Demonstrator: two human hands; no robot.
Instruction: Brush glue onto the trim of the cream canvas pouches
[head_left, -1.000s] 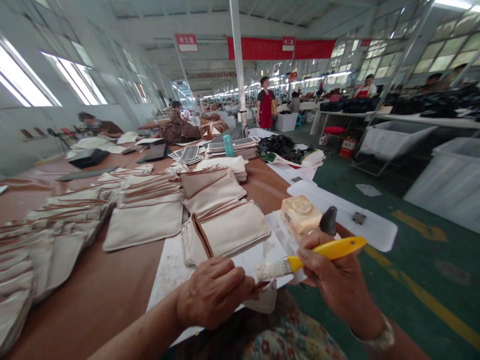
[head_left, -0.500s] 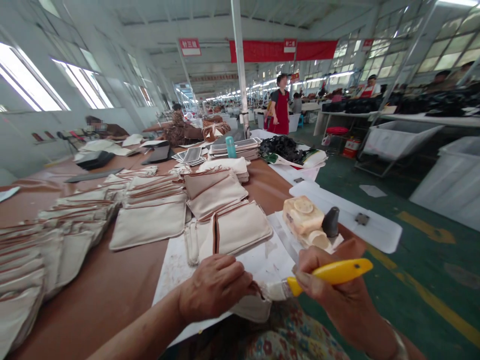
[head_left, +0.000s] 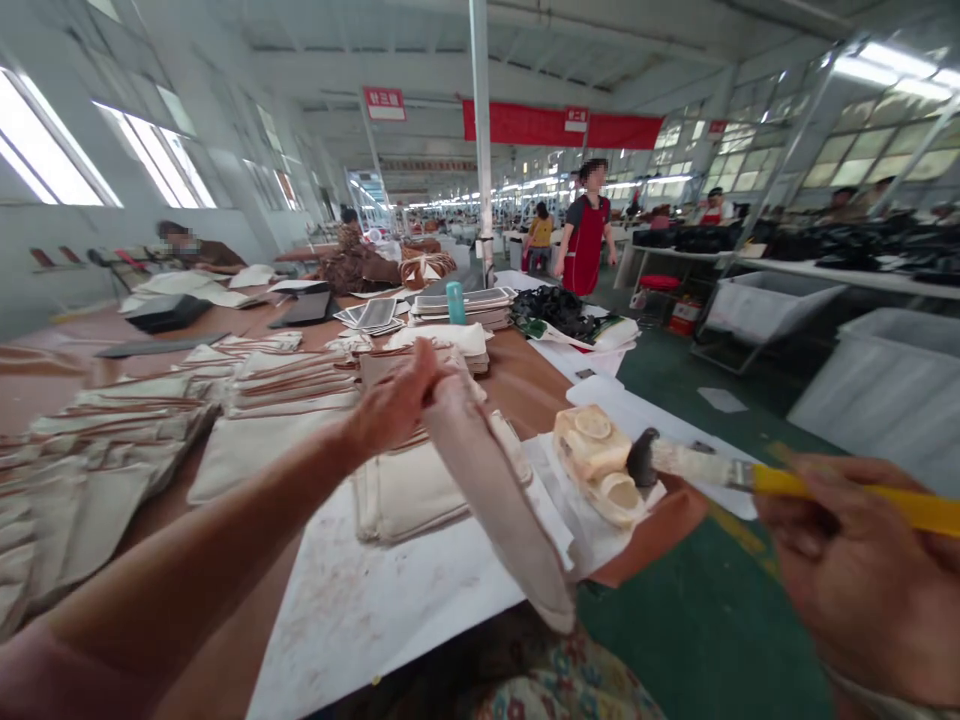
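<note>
Lifted since last frame: cream canvas pouch (head_left: 499, 500) now up off the sheet, tilted, in left hand (head_left: 397, 395); yellow-handled paste brush (head_left: 772, 480) swung right in right hand (head_left: 855, 570). Left grip clenched on pouch's upper end, lower corner hanging free over white paper sheet (head_left: 375, 610). Right grip wrapped round the handle, bristles crusted white, just beside dark cone-shaped stub (head_left: 643, 458) and pale amber block with round recesses (head_left: 589, 445); block material unclear. Sheet lies on brown counter (head_left: 517, 390), stacked cream pouches (head_left: 409, 510) just past left forearm (head_left: 187, 530). Farther off, co-worker in red apron (head_left: 585, 240) stands beyond the counter.
</note>
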